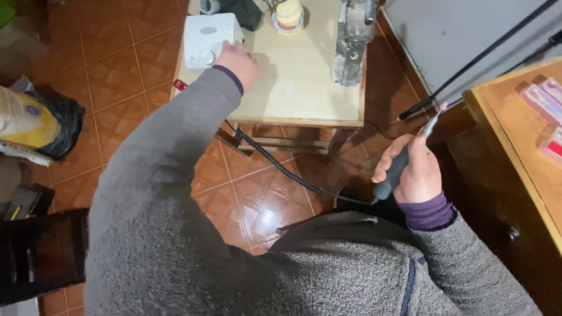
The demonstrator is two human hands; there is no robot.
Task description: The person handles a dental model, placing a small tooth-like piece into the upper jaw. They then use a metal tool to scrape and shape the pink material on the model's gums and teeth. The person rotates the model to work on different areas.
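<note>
— Handpiece (398,167) first: where is it?

— In my right hand (417,172), fingers wrapped around its dark grip, well off the bench (304,88), toward the wooden cabinet (515,134).

— How does it look?

— Slim, dark body, silvery neck, small pink bit at the tip. A coiled black cord (275,161) runs from it under the bench.

— And your left hand (239,61)?

— On the bench, against the white control box (208,38). Its fingers are hidden behind the hand, so I cannot tell whether they are spread or pinching.
</note>
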